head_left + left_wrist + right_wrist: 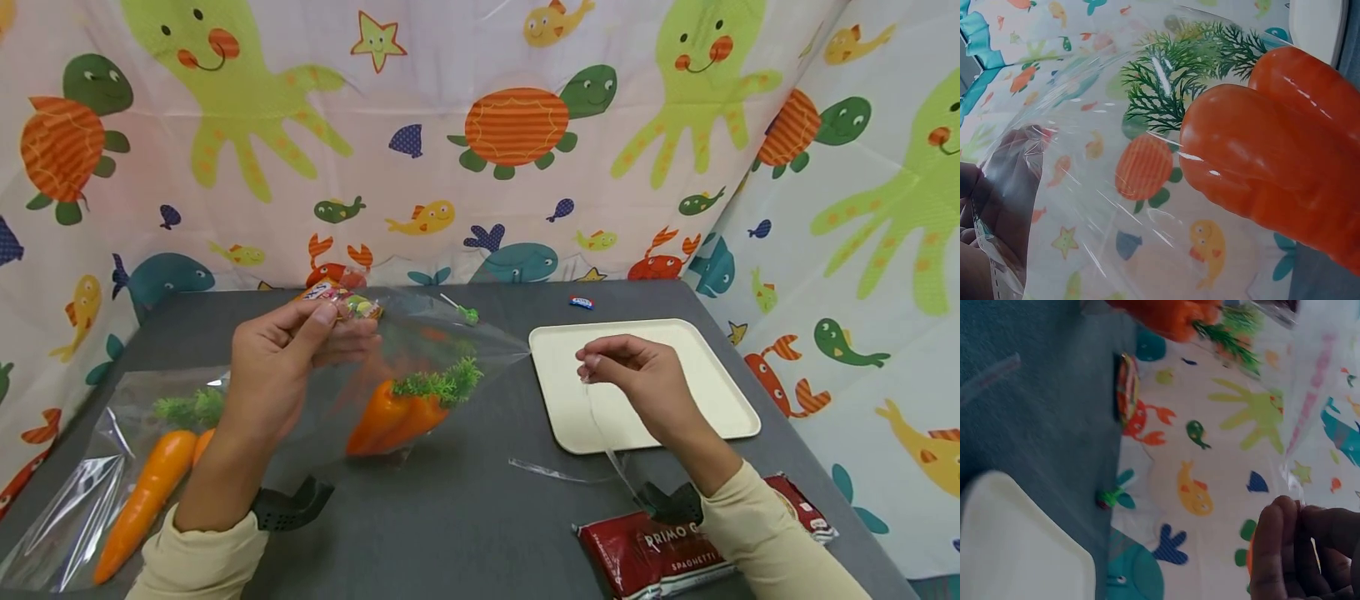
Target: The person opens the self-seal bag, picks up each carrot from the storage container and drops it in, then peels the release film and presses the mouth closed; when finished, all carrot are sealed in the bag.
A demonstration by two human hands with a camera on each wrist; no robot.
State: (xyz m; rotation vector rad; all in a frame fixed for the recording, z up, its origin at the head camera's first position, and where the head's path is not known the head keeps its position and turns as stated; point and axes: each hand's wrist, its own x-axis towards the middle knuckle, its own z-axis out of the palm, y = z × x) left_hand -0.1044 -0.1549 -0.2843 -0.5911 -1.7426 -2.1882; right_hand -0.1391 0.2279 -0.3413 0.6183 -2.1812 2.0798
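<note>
My left hand (288, 358) grips the edge of a clear plastic bag (442, 304) between thumb and fingers, holding it above the table. Inside hang orange carrots (390, 417) with feathery green tops (453, 381); the left wrist view shows these carrots (1272, 169) large through the film. Over the cream tray, my right hand (637, 375) pinches a thin clear plastic strip (597, 417) that dangles toward the wrist. Pinkish marks run along this strip (1313, 394) in the right wrist view. The bag's corner tapers to a point just left of the right fingertips.
Another clear bag with carrots (146, 492) lies at left. A cream tray (551, 400) sits right of centre. Red spaghetti packs (660, 546) lie near the right forearm. A loose clear strip (555, 473), a green-headed stick (468, 315), a small blue wrapper (581, 302) and a colourful packet (360, 308) are about.
</note>
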